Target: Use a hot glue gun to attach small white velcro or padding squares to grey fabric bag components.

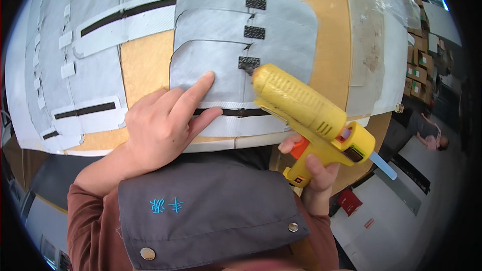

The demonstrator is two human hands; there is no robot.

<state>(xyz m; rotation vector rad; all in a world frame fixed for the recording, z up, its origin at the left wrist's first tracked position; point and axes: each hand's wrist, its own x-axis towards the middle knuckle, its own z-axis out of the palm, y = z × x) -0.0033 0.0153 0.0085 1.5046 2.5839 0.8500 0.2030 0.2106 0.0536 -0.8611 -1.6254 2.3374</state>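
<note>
On the tan desk (334,35) lie overlapping grey panels (216,52); left of them, more grey pieces (95,78); right, a translucent sheet (357,45).

The yellow glue gun (301,100), with an orange trigger, is tilted, its dark nozzle at the nearest of three black patches (249,62); a pale blue glue stick (384,165) juts from its rear. The grey panels (201,68) lie flat, overlapping in staggered rows, each bearing one patch.
</note>
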